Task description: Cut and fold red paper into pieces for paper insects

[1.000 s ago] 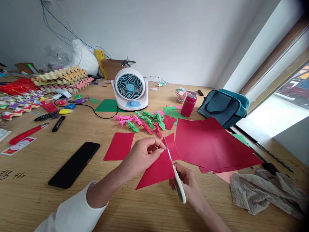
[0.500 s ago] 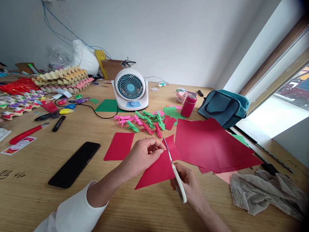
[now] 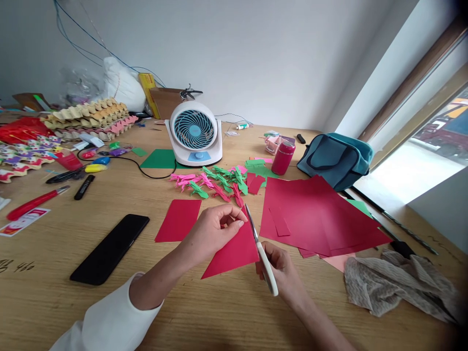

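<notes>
Between thumb and fingers, my left hand (image 3: 220,226) pinches the upper end of a red paper sheet (image 3: 232,253). My right hand (image 3: 280,265) grips white-handled scissors (image 3: 265,265), whose blades run along the sheet's right edge and look closed or nearly so. A narrow cut strip of red paper (image 3: 279,222) lies on the large red sheets (image 3: 321,214) to the right. Left of the held sheet rests another red paper piece (image 3: 178,220). Just beyond my hands is a pile of small twisted green, pink and red paper pieces (image 3: 221,181).
A white fan (image 3: 194,134) stands behind the pile, with a red canister (image 3: 283,158) and a blue bag (image 3: 334,161) to its right. A black phone (image 3: 111,248) and a red-handled knife (image 3: 36,203) lie at left. A crumpled cloth (image 3: 398,282) sits at right.
The scissors have cut off the strip at the sheet's right edge, and it has dropped onto the large red sheets. My left hand keeps its pinch. The whole view has shifted slightly.
</notes>
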Demonstrator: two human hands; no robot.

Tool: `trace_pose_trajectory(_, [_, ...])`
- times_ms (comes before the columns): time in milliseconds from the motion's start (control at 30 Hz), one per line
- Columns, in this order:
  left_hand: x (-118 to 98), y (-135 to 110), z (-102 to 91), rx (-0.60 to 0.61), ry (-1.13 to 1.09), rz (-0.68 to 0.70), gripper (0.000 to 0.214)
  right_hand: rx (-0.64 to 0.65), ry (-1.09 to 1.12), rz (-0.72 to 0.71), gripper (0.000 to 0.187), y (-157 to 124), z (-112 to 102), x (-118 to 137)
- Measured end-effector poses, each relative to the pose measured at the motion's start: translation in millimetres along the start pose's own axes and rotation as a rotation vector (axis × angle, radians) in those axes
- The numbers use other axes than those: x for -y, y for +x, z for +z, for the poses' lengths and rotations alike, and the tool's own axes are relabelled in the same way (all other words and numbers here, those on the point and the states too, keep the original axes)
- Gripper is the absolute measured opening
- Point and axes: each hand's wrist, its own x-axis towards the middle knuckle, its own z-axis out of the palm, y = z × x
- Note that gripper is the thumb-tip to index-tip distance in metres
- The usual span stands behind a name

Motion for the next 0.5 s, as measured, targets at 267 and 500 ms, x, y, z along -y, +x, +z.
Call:
trace_pose_trajectory(267, [11.2,16.3,-15.5,-0.162,-0.049,-0.006,0.016,-0.081,-0.229,-0.090,0.035,9.8,-10.6,-3.8])
trace_pose_trajectory(500, [51.1,22.0,-40.4,-0.332,-0.166,-0.047,0.032,-0.354,-0.917,-0.218,0.023,3.7,-61.6,-2.4])
